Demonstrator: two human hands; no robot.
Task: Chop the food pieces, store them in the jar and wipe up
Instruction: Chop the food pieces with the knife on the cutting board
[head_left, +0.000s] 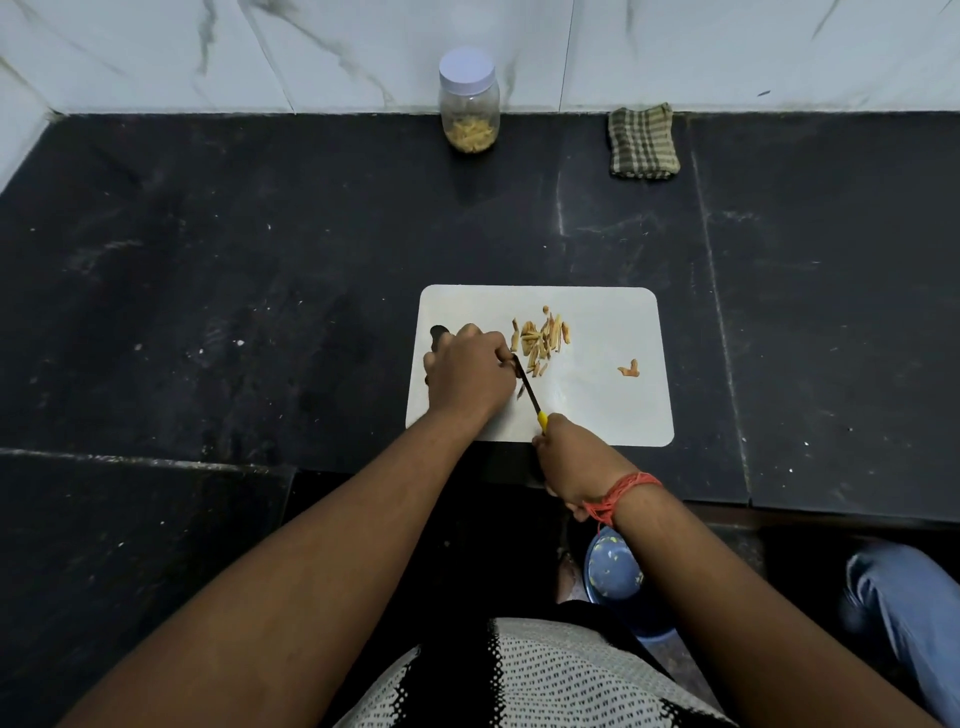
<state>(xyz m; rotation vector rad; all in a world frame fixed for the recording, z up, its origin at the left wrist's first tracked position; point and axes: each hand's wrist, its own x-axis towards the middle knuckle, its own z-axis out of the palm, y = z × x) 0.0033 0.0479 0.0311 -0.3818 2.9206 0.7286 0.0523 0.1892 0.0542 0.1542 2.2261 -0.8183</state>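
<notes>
Two hands work over the white cutting board (597, 415). The right hand (569, 457) has its fingers curled round the yellow handle of a knife (530, 391) at the board's near edge, and the dark blade runs up and to the left towards the other hand. The left hand (467, 371) rests on the board with its fingers bent down beside the blade; whether they pinch a piece cannot be told, since the knuckles hide the tips. Just right of that hand lies a small heap of pale food pieces (540, 338), cut into thin strips, and one stray bit (629, 369) sits apart, nearer the board's right edge. A red thread (618, 496) is wound round the right wrist.

Farther out, the board lies on a black stone desk (260, 260). At the back, against the marbled wall, stands a clear jar (469, 101) with a white lid on (a layer of the same strips fills its bottom). To its right rests a folded checked cloth (643, 143). Below the right forearm, off the desk's edge, a blue bowl (610, 569) shows.
</notes>
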